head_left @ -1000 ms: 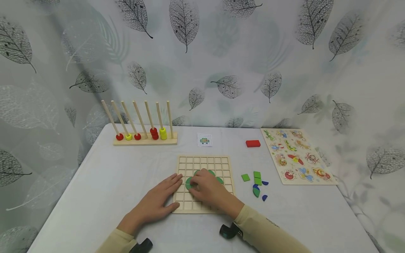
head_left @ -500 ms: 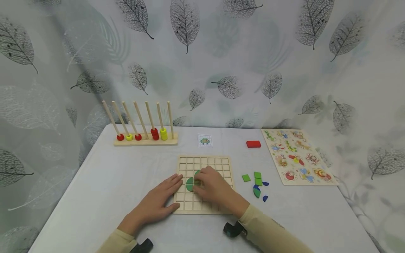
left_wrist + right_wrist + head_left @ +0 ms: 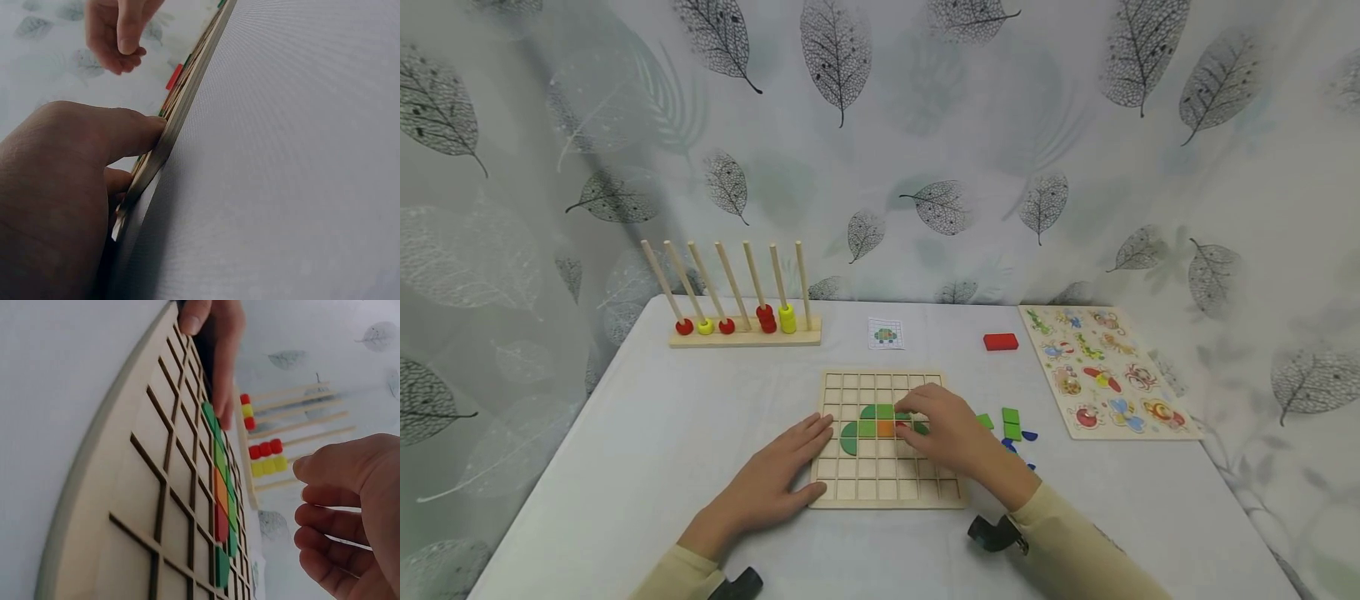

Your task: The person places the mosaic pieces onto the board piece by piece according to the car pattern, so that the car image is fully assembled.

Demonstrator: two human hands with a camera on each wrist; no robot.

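Note:
A wooden grid board (image 3: 857, 487) lies on the table. Set in its cells are several green pieces (image 3: 849, 437), an orange square (image 3: 885, 428) and a red piece (image 3: 221, 526), which is partly covered in the head view. My left hand (image 3: 782, 471) rests at the board's left edge with fingers extended; its thumb (image 3: 134, 131) touches the near edge in the left wrist view. Over the right part of the board hovers my right hand (image 3: 958, 433). In the right wrist view its fingers (image 3: 331, 512) are loosely bent, with nothing visible between them and the thumb.
Loose green squares (image 3: 1011, 423) and blue pieces (image 3: 1029, 436) lie right of the board. Behind it are a small pattern card (image 3: 886, 333), a red block (image 3: 1001, 342) and a peg stand with beads (image 3: 745, 337). An animal picture board (image 3: 1105, 375) lies far right.
My right hand has moved right across the board, away from the middle cells. Green squares and the orange square there are now uncovered. My left hand has stayed in place.

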